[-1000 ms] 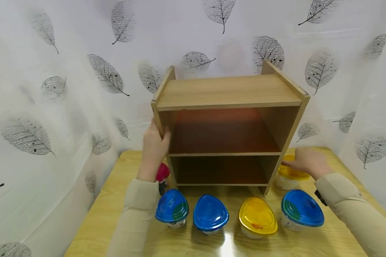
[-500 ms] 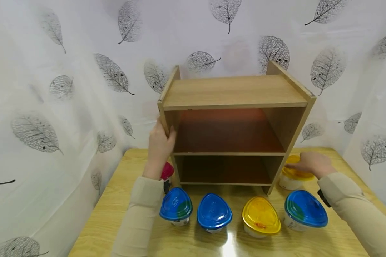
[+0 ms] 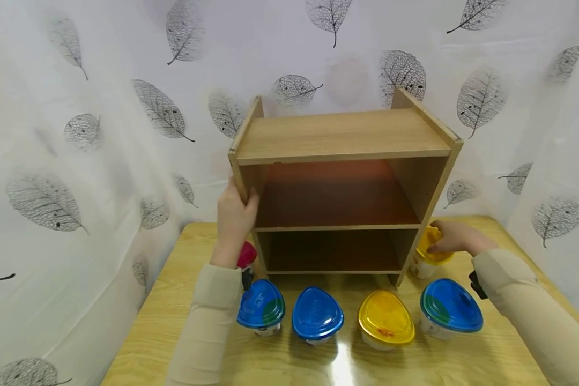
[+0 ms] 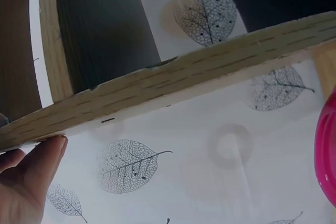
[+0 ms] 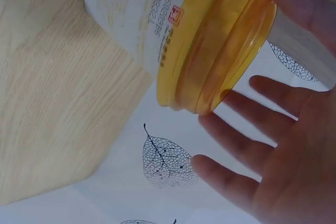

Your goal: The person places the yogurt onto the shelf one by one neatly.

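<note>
A: What lies nearest, at the lower edge of the head view?

B: Lower left, a beige left sleeve [image 3: 205, 321]; lower right, a beige right sleeve [image 3: 526, 313]. Between them, on the pale wooden worktop [image 3: 164, 305], stand four lidded tubs in a row, from left to right: the left blue tub [image 3: 261, 305], the middle blue tub [image 3: 317, 315], the front yellow tub [image 3: 386, 319] and the right blue tub [image 3: 451, 305].

A: And behind that row?

B: At the left, a pink-lidded tub [image 3: 246, 256], partly hidden by the left arm. At the right, the rear yellow tub [image 3: 422, 258], white-sided, on the worktop just beside the shelf unit [image 3: 340, 206].

A: The right hand [image 3: 455, 238]?

B: Grip wide, at the rear yellow tub. The right wrist view shows the fingers spread and nearly straight, thumb and fingertips at the lid's rim; how firmly they press cannot be told.

A: The left hand [image 3: 234, 214]?

B: Left of centre, grip closed round the front edge of the shelf unit's left side panel, thumb on the inner face; the other fingers are mostly hidden in the head view.

A: The shelf unit itself?

B: Centre of the frame, upright, light wood: two compartments, one above the other, under a top board, with side panels rising past it.

A: Farthest back?

B: A white sheet [image 3: 125, 59] printed with dark leaves, filling the upper frame and both sides.
</note>
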The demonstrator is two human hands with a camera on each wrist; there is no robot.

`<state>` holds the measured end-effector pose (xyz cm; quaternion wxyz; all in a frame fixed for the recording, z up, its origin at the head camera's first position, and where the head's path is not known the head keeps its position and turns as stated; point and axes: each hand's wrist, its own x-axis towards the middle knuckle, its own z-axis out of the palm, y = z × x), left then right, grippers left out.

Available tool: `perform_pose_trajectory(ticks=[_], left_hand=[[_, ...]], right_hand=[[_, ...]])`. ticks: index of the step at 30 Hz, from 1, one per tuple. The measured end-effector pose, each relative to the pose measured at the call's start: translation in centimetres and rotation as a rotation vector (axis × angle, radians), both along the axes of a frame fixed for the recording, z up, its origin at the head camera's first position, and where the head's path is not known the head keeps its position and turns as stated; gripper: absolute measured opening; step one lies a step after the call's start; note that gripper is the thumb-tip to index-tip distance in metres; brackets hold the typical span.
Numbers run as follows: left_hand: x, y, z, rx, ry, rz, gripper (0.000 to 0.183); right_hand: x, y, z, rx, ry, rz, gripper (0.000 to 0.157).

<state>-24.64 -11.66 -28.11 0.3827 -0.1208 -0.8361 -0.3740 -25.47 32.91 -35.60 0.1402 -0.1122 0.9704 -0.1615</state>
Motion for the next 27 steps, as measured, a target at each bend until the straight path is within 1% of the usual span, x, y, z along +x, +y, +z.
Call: perform_pose_trajectory(ticks=[4,6,8,10,15,16,18,21,23,24,27], left_hand=[[0.0,0.06,0.14,0.015,-0.001,0.003,0.027],[0.05,0.1,0.2,0.021,0.0,0.003,0.027],[0.12,0.15,0.22,0.028,0.002,0.006,0.027],[0.23,0.21,0.21,0.032,0.004,0.01,0.027],[0.41,0.18,0.13,0.043,0.015,0.01,0.027],[0.45,0.16,0.11,0.043,0.021,0.01,0.026],[0.5,0.11,0.04,0.041,0.035,0.01,0.025],[0.57,0.01,-0.09,0.046,0.056,-0.005,0.024],[0.62,-0.03,-0.18,0.047,0.06,-0.011,0.024],[0.63,-0.06,-0.22,0.045,0.059,-0.011,0.023],[0.66,-0.08,-0.19,0.043,0.047,-0.01,0.023]], right_hand=[[-0.12,0.16,-0.27,-0.077,-0.008,0.014,0.083],[0.02,0.12,-0.29,-0.089,0.007,0.007,0.083],[0.2,0.07,-0.28,-0.075,0.046,-0.005,0.079],[0.4,-0.01,-0.27,-0.032,0.087,-0.032,0.079],[0.49,-0.25,-0.37,0.114,0.17,-0.112,0.093],[0.45,-0.33,-0.41,0.136,0.171,-0.122,0.094],[0.4,-0.45,-0.5,0.16,0.157,-0.142,0.09],[0.41,-0.53,-0.54,0.175,0.121,-0.151,0.077],[0.45,-0.56,-0.5,0.162,0.1,-0.149,0.068],[0.46,-0.57,-0.46,0.15,0.098,-0.142,0.067],[0.36,-0.55,-0.36,0.128,0.109,-0.103,0.073]])
